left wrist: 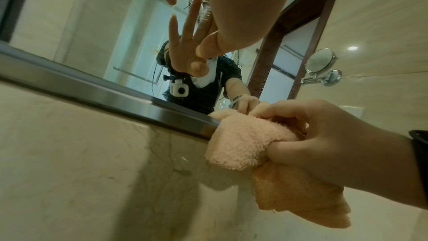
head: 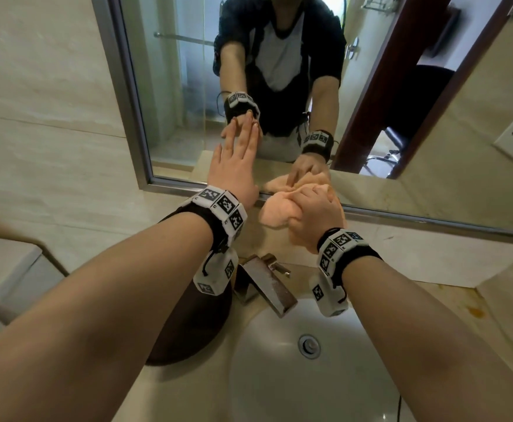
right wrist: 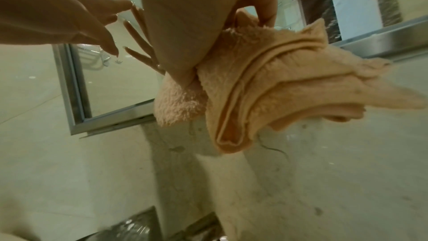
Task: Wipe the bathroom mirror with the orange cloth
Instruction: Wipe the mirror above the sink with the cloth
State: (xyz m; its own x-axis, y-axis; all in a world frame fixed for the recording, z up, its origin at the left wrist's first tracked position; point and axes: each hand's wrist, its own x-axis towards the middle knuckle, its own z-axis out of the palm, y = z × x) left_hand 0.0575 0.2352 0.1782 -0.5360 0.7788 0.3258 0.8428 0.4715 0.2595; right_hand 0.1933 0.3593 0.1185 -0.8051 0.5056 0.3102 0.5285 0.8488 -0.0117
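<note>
The right hand (head: 313,217) is clenched on the bunched orange cloth (head: 279,210), pressed against the mirror's (head: 279,71) lower frame; wiping seems barely begun. The left hand (head: 234,169), fingers straight and together, apparently touches the glass to the left. Next, the cloth must sweep up across the glass.

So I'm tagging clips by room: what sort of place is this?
Most likely a bathroom, perhaps a hotel's: a framed wall mirror hangs above a basin with a metal tap, set in a marble-like counter, and a glass shower screen shows in the reflection.
</note>
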